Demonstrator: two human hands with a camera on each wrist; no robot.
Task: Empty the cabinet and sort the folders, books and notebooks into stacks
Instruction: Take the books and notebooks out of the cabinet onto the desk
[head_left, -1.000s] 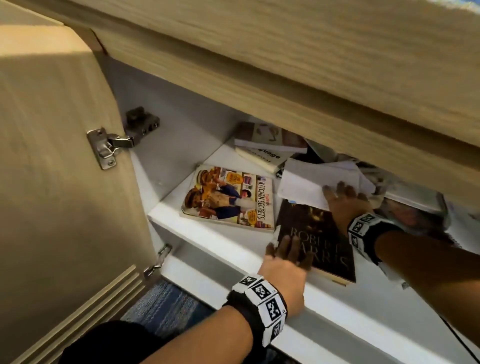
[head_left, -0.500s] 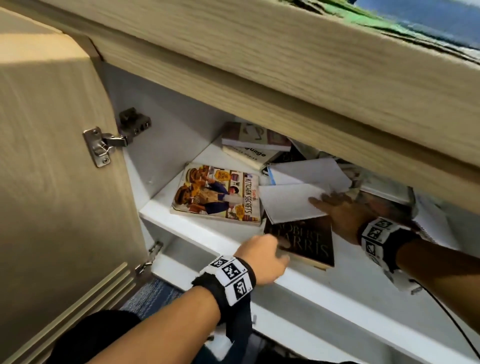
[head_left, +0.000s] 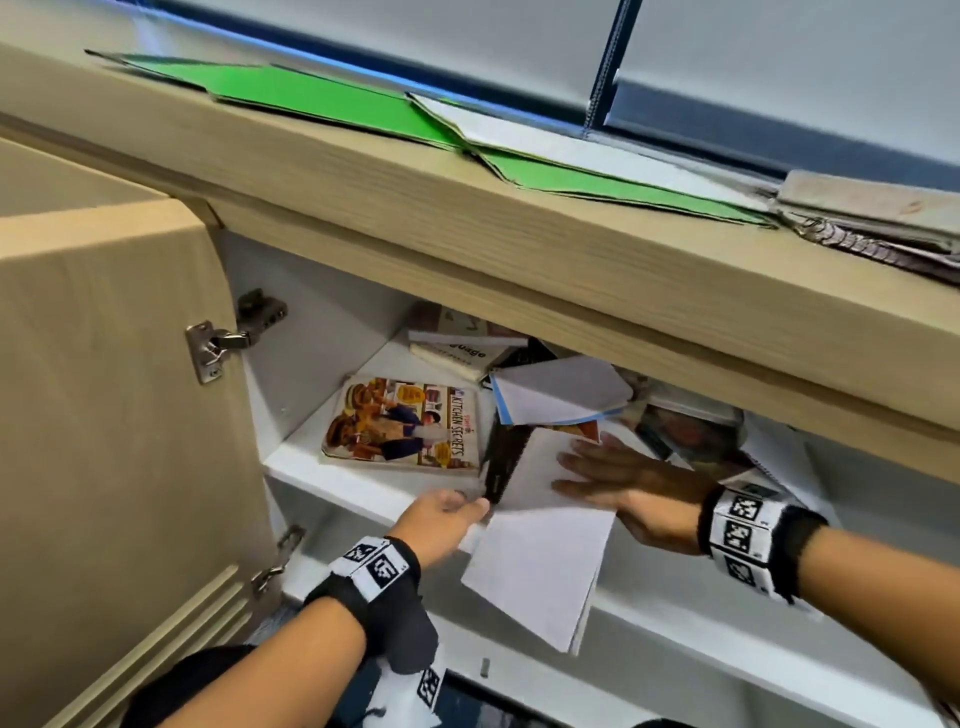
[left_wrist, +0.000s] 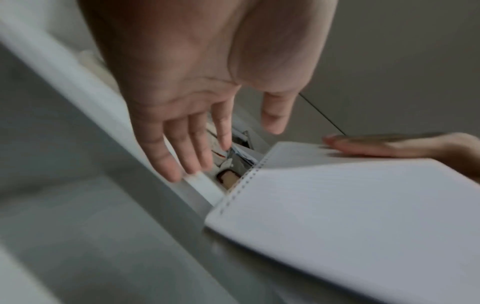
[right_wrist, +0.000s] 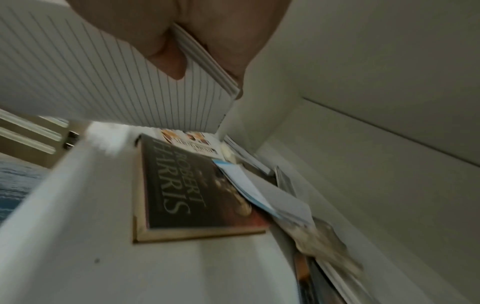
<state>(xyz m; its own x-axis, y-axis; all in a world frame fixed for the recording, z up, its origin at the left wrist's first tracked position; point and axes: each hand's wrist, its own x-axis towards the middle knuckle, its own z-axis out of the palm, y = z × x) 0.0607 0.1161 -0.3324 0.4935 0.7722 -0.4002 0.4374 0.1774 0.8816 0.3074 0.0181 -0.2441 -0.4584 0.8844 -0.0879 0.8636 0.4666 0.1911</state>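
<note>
**Spiral notebook held at the shelf's front edge**

The right hand (head_left: 618, 480) pinches a lined spiral notebook (head_left: 540, 561), thumb under and fingers flat on top; it juts out over the white shelf (head_left: 332, 483). The left hand (head_left: 441, 519), fingers straight and slightly spread, touches the shelf edge just beside the notebook's binding. Beneath the notebook lies a dark book reading "ROBERT HARRIS" (right_wrist: 179, 189). To its left sits a cookbook titled "KITCHEN SECRETS" (head_left: 405, 423); behind, a blue-edged folder (head_left: 561, 389) and more stacked books (head_left: 462, 340). Green folders (head_left: 322, 96) lie on the counter (head_left: 467, 208) above. The cabinet door (head_left: 104, 415) stands open at left.
</note>
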